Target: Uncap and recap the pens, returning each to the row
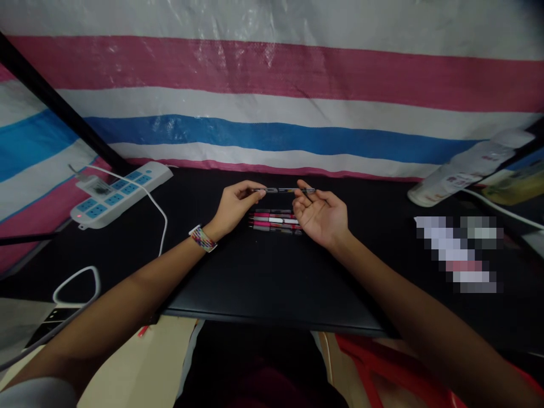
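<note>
My left hand (235,207) and my right hand (319,214) together hold one dark pen (284,190) level above the black tabletop (272,283). The left fingers pinch its left end; the right thumb and forefinger pinch its right end, palm turned up. Directly below the held pen, between the two hands, several pens (275,221) with pink, white and dark barrels lie side by side on the table. A beaded band sits on my left wrist (203,238).
A white and blue power strip (119,192) with a white cable (159,215) lies at the far left. A clear plastic bottle (467,167) lies on its side at the far right. A striped tarp (272,102) forms the back wall. A blurred patch sits right of centre.
</note>
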### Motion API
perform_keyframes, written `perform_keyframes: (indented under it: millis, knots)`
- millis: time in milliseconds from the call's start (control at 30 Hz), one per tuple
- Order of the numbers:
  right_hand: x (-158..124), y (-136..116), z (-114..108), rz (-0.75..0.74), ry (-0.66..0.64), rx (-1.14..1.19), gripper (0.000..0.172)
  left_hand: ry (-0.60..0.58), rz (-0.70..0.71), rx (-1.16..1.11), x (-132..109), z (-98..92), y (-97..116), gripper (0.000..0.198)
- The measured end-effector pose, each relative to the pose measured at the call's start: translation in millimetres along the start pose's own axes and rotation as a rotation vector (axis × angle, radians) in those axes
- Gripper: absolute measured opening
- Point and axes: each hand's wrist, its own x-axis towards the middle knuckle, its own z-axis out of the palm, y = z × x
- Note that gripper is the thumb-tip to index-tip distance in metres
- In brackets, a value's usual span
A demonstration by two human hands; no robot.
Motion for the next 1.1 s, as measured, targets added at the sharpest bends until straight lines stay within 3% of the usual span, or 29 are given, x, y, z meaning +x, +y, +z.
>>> perform_keyframes:
  millis: [300,500,733,933,1100]
  knots:
    - [-0.8,-0.2,0.6,0.01,-0.007,0.036,0.041,-0.005,0.017,0.017,-0.6,-0.4,-1.5,0.02]
    - [3.6,-0.5,-1.8,0.013,-0.021,0.013,0.031,-0.009,0.008,0.019,-0.3,-0.7,-0.6,0.024]
    - [0.2,-1.8,-0.8,0.007,-0.038,-0.037,0.038,-0.008,0.002,0.003,-0.4,-0.4,-0.2,0.018]
    - [3.6,0.4,-5.0,-0.003,-0.033,-0.047,0.028,-0.001,0.0,0.003,-0.3,-0.3,-0.6,0.02]
    - [1.1,-0.9,-2.9,-0.013,-0.047,-0.038,0.038,-0.005,0.007,-0.003,-0.3,0.2,0.3,0.021]
